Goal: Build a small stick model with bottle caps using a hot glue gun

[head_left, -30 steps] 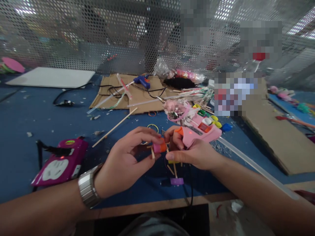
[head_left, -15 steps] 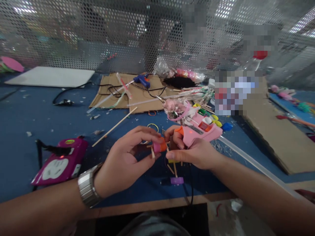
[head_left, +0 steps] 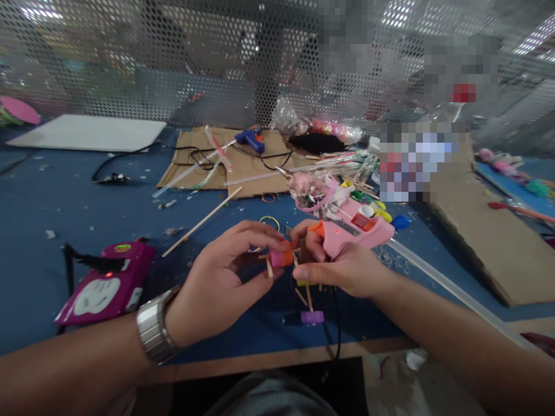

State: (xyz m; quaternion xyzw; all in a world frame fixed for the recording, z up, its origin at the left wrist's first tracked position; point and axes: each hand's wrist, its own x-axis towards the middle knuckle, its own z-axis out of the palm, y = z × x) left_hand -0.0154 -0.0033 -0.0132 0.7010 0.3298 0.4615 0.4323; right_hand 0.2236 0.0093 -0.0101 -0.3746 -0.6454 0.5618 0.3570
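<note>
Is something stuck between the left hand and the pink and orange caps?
No, nothing visible: the left hand touches the pink and orange caps directly. The pink glue gun is in the right hand.

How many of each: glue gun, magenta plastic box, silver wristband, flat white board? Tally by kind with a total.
Glue guns: 2, pink plastic glue gun in the right hand, blue plastic glue gun
Magenta plastic box: 1
Silver metal wristband: 1
Flat white board: 1
Total: 5
</note>
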